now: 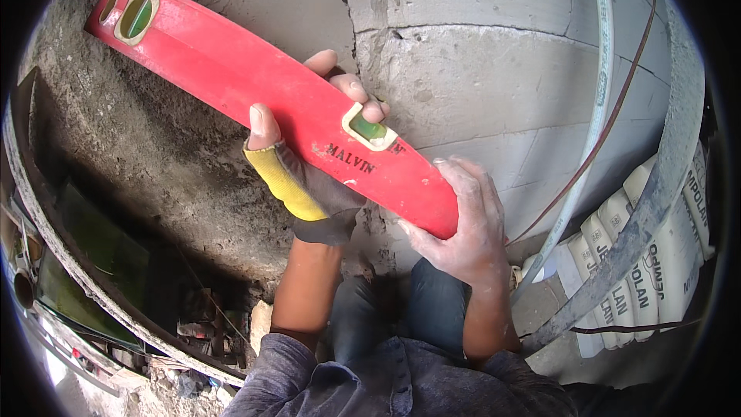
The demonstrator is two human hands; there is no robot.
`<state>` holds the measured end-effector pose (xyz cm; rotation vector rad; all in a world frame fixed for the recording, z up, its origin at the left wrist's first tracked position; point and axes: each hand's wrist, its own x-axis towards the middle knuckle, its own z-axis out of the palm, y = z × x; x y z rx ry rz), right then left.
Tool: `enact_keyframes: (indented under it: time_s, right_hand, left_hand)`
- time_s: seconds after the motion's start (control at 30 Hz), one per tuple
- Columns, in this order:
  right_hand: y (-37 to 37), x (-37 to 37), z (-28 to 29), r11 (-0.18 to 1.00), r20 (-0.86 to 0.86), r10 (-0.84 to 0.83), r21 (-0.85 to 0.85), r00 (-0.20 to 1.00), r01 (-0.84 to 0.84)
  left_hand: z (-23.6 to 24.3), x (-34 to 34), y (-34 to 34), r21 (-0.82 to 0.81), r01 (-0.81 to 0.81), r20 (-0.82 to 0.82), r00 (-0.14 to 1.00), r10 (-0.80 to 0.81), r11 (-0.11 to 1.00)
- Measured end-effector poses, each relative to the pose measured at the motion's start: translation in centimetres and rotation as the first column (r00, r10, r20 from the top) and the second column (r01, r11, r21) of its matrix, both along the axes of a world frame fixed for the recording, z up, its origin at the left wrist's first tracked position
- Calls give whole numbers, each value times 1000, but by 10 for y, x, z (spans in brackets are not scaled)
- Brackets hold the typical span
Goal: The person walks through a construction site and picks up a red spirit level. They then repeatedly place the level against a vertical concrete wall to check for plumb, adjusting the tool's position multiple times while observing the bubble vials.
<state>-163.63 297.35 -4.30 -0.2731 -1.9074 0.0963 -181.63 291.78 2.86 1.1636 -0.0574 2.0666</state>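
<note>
A long red spirit level (255,85) is held up in front of me, slanting from the upper left down to the right. Green vials show in its pale frames, one near the far left end and another right of the middle. My left hand (309,177), in a grey and yellow fingerless glove, wraps round the level's middle, thumb on the near face and fingertips over the upper edge. Bare and dusted with white powder, my right hand (467,220) grips the lower right end. That tip is partly covered by my palm and fingers.
Behind the level stands a wall of pale blocks (455,69), with rough dark plaster (69,85) at left. A light hose (602,69) and a thin brown cable (629,81) hang at right. Stacked white sacks (641,262) sit lower right; a dark green panel (93,262) leans lower left.
</note>
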Motion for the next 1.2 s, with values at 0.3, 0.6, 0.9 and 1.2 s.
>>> enact_keyframes:
  time_s: [0.3,0.6,0.9,1.2]
  right_hand:
    - [-19,-11,32,946,-101,294,-115,950,-305]
    - [0,-24,27,300,-351,657,-689,667,-659]
    - [-4,-48,-8,821,-199,545,-69,815,-566]
    - [-15,-68,-14,858,-250,434,-178,866,-482]
  left_hand:
    - [-16,16,0,-38,-194,58,979,195,980]
    - [-23,2,-14,-177,-186,-274,953,133,966]
    - [-12,1,-32,-317,-487,-436,837,331,814]
    - [-19,-8,-29,-348,-476,-344,866,363,808]
